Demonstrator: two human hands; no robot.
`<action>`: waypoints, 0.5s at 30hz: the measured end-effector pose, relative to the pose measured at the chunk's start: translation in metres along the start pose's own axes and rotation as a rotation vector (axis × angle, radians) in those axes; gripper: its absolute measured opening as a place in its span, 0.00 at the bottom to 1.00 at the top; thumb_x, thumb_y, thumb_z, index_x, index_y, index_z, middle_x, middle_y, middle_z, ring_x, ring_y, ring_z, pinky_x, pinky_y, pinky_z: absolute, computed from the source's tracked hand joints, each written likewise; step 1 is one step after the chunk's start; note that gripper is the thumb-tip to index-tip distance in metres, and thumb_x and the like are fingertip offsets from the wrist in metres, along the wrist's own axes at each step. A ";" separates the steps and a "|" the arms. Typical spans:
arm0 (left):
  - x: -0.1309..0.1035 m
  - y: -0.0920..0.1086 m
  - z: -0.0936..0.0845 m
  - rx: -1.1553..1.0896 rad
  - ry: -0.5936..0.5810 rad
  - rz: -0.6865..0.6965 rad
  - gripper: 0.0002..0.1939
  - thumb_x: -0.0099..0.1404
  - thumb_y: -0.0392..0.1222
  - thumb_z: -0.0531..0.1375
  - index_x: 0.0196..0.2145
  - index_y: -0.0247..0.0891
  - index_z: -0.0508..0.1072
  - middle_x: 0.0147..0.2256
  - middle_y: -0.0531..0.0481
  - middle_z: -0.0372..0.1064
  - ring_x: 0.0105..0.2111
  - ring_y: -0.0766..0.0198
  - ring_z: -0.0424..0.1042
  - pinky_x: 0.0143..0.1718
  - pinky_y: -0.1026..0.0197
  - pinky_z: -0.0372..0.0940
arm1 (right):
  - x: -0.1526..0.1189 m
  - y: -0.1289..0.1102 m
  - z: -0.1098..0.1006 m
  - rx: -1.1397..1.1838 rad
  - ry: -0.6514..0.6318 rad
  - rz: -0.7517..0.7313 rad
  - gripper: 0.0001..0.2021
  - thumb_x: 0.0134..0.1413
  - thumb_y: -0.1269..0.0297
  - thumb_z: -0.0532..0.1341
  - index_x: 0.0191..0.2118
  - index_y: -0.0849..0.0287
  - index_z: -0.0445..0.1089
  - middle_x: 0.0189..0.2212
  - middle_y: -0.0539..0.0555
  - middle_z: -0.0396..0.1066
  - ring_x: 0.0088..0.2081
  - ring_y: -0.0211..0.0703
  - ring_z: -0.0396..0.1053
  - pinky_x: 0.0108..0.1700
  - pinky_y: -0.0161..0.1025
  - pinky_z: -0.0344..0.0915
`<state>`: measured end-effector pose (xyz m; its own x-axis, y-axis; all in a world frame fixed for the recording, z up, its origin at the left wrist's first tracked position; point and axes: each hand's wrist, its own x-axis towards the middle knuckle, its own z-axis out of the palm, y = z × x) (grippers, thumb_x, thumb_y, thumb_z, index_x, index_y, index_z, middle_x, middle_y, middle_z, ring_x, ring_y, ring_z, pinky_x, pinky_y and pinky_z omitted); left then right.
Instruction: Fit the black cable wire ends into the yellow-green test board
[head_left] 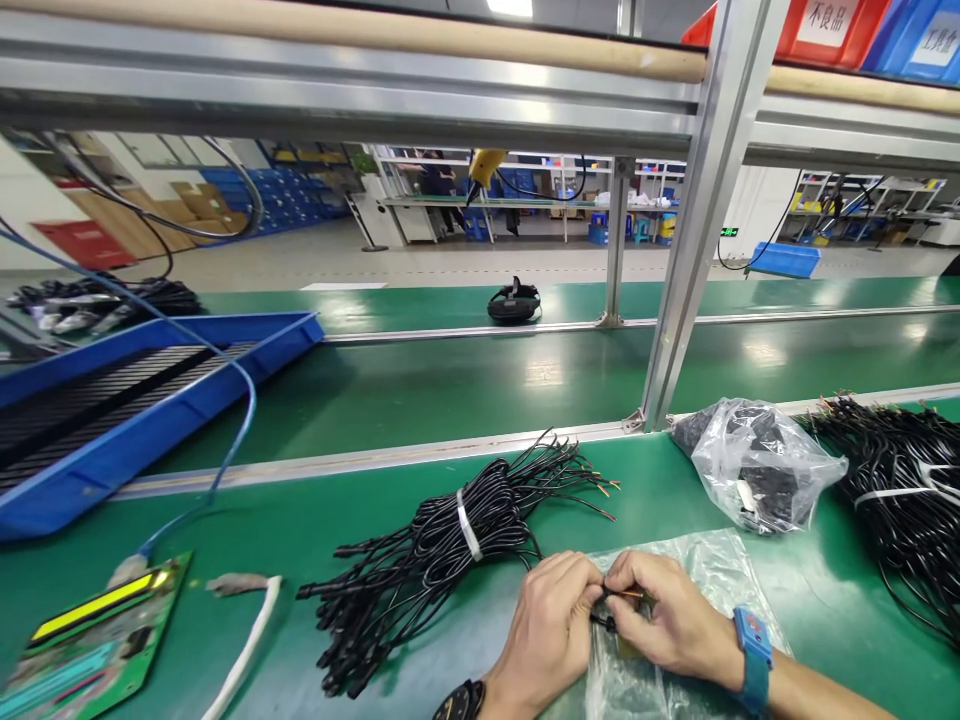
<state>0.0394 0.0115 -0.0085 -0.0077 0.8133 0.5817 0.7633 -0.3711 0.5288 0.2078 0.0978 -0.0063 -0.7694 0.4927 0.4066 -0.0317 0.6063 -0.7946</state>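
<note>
I'm pinching one black wire (609, 606) between my left hand (551, 625) and right hand (664, 620), fingers clamped; the bundle (450, 540) at ten o'clock is waiting, tied.

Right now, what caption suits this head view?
Two hands pinch a small wire end beside a tied black cable bundle on a green bench.

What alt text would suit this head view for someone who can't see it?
Two hands, left and right, pinch a thin black wire together over a clear bag on a green bench. A tied bundle of black cables lies beside them.
</note>
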 end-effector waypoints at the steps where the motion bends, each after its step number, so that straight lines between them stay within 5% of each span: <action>1: 0.000 0.000 0.001 -0.001 0.002 -0.005 0.13 0.73 0.30 0.49 0.29 0.40 0.61 0.25 0.53 0.63 0.26 0.63 0.64 0.29 0.61 0.54 | 0.000 0.001 0.001 -0.006 0.001 0.001 0.04 0.61 0.71 0.57 0.35 0.55 0.64 0.27 0.47 0.63 0.27 0.39 0.59 0.31 0.36 0.55; 11: 0.013 0.006 -0.015 0.085 -0.090 0.078 0.10 0.75 0.34 0.50 0.37 0.38 0.69 0.30 0.49 0.67 0.31 0.59 0.65 0.35 0.58 0.57 | 0.002 0.003 -0.009 -0.035 0.038 0.041 0.02 0.61 0.69 0.58 0.36 0.56 0.66 0.27 0.48 0.68 0.26 0.38 0.62 0.30 0.34 0.58; 15: 0.013 0.005 -0.018 0.114 -0.106 0.099 0.13 0.73 0.29 0.49 0.33 0.37 0.68 0.26 0.51 0.64 0.29 0.60 0.62 0.34 0.57 0.54 | 0.003 0.000 -0.010 -0.023 0.032 0.042 0.03 0.59 0.70 0.58 0.36 0.56 0.66 0.28 0.48 0.69 0.27 0.39 0.64 0.30 0.34 0.58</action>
<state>0.0314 0.0124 0.0132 0.1344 0.8206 0.5555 0.8253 -0.4030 0.3955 0.2120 0.1057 -0.0005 -0.7492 0.5374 0.3871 0.0152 0.5983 -0.8011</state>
